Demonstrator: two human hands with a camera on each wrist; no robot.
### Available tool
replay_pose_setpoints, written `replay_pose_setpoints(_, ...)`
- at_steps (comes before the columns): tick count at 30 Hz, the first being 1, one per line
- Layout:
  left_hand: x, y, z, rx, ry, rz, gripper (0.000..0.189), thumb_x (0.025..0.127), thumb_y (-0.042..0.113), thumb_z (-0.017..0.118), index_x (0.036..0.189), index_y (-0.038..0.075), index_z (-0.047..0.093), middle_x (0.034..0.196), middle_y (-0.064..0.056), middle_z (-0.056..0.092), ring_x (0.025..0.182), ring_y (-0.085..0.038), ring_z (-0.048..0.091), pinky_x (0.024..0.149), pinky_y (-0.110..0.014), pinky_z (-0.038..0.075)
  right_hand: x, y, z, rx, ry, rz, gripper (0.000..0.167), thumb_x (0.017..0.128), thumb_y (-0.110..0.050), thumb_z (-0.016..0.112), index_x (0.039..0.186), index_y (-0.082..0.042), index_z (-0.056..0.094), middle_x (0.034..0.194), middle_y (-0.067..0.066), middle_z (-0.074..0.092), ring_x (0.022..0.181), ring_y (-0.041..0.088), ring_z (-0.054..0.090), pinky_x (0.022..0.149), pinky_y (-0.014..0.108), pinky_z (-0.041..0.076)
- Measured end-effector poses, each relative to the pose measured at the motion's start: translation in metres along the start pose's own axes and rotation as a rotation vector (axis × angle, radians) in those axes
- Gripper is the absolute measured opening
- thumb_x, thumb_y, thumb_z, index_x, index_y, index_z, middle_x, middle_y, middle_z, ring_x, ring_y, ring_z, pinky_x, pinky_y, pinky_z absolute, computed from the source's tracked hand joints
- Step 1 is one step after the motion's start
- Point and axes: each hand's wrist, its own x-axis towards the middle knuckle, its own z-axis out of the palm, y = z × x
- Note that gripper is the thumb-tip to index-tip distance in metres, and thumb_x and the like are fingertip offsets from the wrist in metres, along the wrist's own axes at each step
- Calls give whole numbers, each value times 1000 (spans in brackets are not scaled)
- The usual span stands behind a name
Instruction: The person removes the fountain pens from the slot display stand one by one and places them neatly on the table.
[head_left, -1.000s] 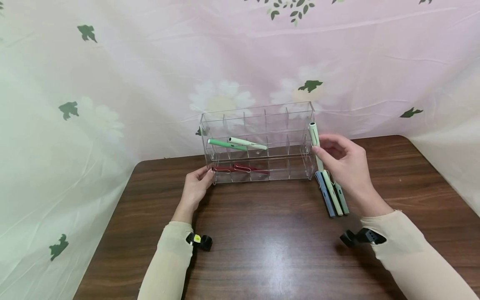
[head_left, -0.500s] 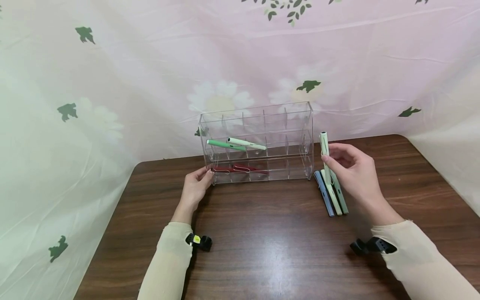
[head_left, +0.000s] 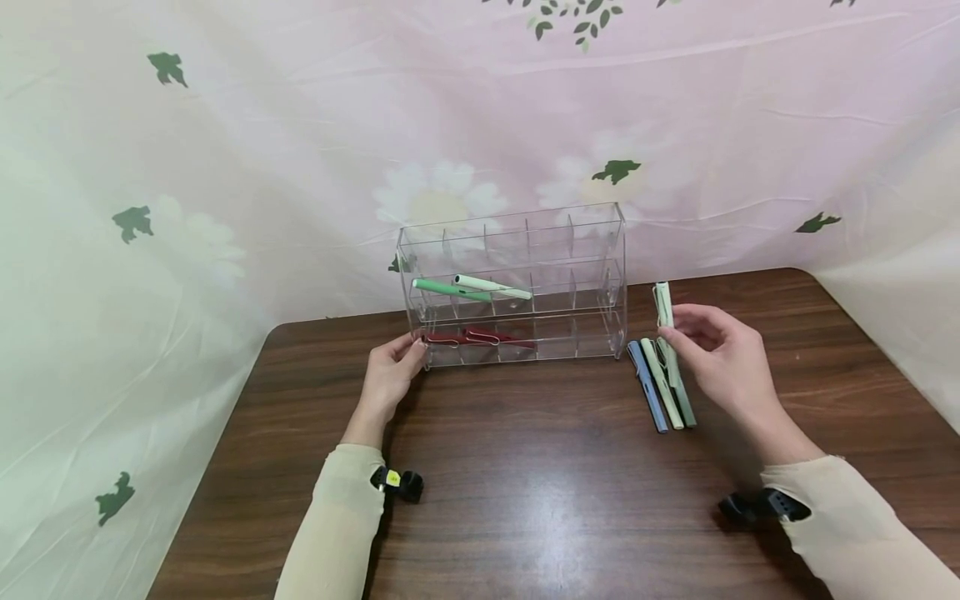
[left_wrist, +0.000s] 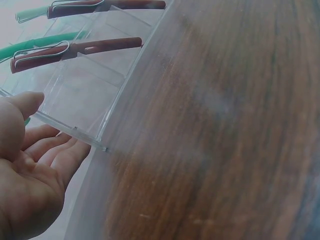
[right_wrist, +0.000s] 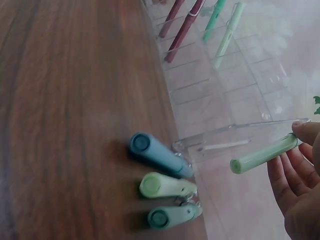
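My right hand (head_left: 731, 367) pinches a pale green pen (head_left: 664, 312) between thumb and fingers, to the right of a clear stepped pen rack (head_left: 573, 340). In the head view its lower end overlaps a dark green pen (head_left: 685, 410) on the table. Beside that lie a light yellow-green pen (head_left: 663, 385) and a blue pen (head_left: 647, 388), side by side. At the rack's left end, my left hand (head_left: 392, 375) grips the side panel, thumb in front and fingers behind, as the left wrist view shows (left_wrist: 35, 185).
On the rack's lower tier lie two dark red pens (head_left: 444, 340). Above them rest a bright green pen (head_left: 441, 288) and a pale mint pen (head_left: 502, 288). The brown wooden table (head_left: 510, 483) reaches back to a patterned cloth (head_left: 315, 167).
My right hand has moved right and toward me with the pale green pen, from the rack's right edge to above the lying pens. The pen's clip has turned leftward. My left hand stays put.
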Motion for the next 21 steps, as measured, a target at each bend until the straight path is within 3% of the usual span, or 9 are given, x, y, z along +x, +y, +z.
replay_pose_setpoints(17,-1,1,0,-6,-9,-10,48,113,16,56,156,-5,52,154,-26,60,144,-33,59,115,-35,54,-13,25,-20,-132,-33,66,31,99,-11,79,126,3,74,86,-40,60,78,-19,58,68,0,46)
replay_pose_setpoints(18,-1,2,0,-7,-10,-11,48,113,16,57,156,-5,52,154,-26,60,144,-33,59,114,-35,54,-13,27,-22,-150,-38,72,31,99,-12,79,126,3,74,86,-37,61,78,-19,57,67,0,46)
replay_pose_setpoints(21,0,1,0,-5,-8,-8,47,113,16,56,156,-5,53,153,-26,60,143,-33,60,114,-35,54,-15,30,-23,-203,-58,94,32,100,-15,79,126,3,74,90,-11,76,77,-20,54,63,4,45)
